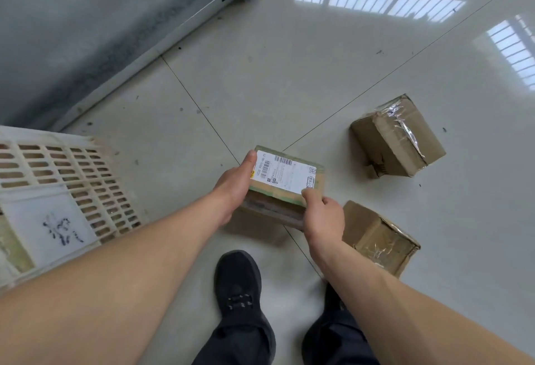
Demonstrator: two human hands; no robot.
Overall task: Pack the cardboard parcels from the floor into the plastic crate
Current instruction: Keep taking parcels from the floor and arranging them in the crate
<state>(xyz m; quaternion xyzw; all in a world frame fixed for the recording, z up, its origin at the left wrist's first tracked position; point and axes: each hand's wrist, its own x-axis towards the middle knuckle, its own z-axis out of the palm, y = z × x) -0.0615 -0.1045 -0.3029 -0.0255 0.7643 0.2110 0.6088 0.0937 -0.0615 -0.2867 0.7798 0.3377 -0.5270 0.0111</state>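
A flat cardboard parcel (285,179) with a white shipping label on top is held above the floor between both hands. My left hand (235,188) grips its left side, thumb on the top edge. My right hand (321,215) grips its near right corner, thumb on the label. The white slatted plastic crate (86,173) stands at the left, with a white item bearing black marks inside it. Two more taped cardboard parcels lie on the floor: one (396,137) to the right and farther off, one (379,238) just right of my right hand.
The floor is glossy pale tile (289,75) with window reflections at the upper right. A grey metal panel and frame (86,31) rise at the upper left, behind the crate. My two black shoes (238,286) stand at the bottom centre.
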